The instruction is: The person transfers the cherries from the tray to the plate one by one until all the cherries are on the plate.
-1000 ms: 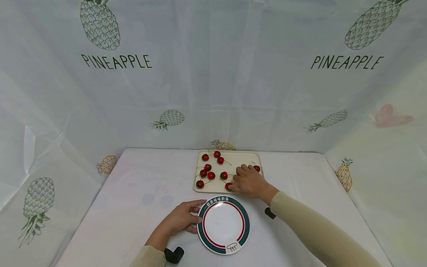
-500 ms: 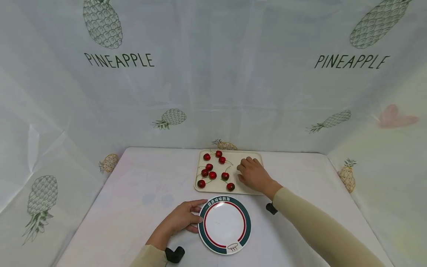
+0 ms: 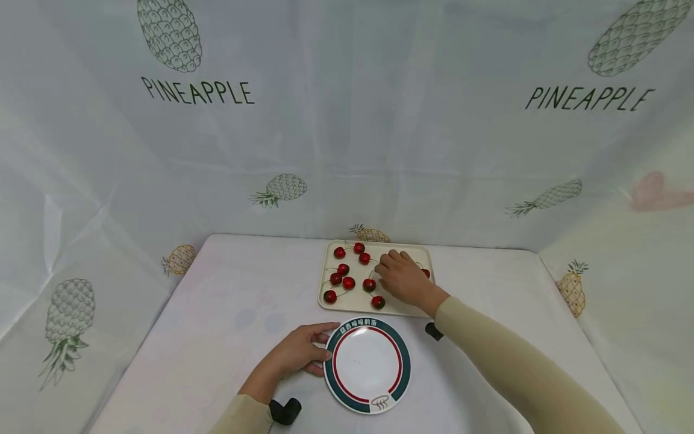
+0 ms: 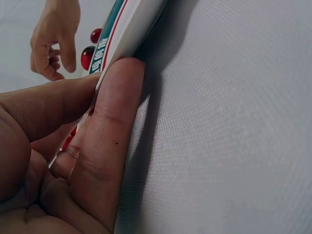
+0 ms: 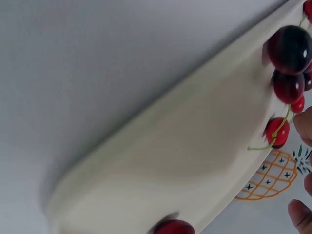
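The plate (image 3: 367,367) is gripped at its edge by the left hand (image 3: 300,349) — the rim is clamped between thumb and fingers there, with the white, red-ringed middle spread out to that hand's right. Beyond the left hand and the plate, the cream tray (image 3: 355,305) is being hovered over by the right hand (image 3: 403,277), its fingers loosely bent, thumb and fingertips held apart. And the cherries (image 3: 349,283)! Most are scattered to the right hand's left, some bunched against each other, thin green stems poking out; two are found closest on that side, one of them a little nearer the person. A lone cherry (image 3: 425,273) is partly hidden behind the right hand, to its right — at the tray's far right end. Underneath both hands, the table (image 3: 217,337) is covered in pale cloth.
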A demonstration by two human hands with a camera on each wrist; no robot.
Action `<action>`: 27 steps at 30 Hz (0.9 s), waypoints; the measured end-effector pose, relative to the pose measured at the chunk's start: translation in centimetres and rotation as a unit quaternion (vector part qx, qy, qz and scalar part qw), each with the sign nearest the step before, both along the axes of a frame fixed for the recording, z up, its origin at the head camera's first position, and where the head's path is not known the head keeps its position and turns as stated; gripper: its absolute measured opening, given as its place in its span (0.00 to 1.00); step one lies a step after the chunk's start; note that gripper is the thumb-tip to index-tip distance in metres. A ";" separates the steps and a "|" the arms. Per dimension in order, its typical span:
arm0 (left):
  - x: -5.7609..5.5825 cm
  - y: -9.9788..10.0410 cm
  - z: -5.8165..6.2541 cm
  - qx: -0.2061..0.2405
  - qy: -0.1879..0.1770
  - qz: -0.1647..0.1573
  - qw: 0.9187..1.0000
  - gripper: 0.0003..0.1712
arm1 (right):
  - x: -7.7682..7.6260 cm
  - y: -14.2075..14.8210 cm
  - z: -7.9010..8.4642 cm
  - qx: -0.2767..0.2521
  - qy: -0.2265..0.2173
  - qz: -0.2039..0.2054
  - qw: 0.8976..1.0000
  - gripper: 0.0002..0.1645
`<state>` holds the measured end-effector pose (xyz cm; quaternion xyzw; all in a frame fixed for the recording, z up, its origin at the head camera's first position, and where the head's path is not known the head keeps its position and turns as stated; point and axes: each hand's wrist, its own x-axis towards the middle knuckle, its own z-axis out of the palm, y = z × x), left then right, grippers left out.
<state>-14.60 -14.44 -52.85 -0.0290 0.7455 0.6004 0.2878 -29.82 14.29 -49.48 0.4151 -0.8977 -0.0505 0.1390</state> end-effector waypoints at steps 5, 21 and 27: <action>0.0 -0.2 0.3 0.004 -0.001 -0.001 1.000 0.39 | -1.3 -0.5 -0.1 0.031 0.034 -0.001 0.999 0.19; 0.3 -0.2 0.4 0.011 0.000 0.005 1.000 0.39 | -3.1 -1.8 -1.7 0.052 0.013 -0.004 0.999 0.16; 0.5 -0.2 0.5 0.008 0.008 0.004 1.000 0.38 | -3.1 -1.9 -2.2 0.050 0.014 0.000 0.999 0.10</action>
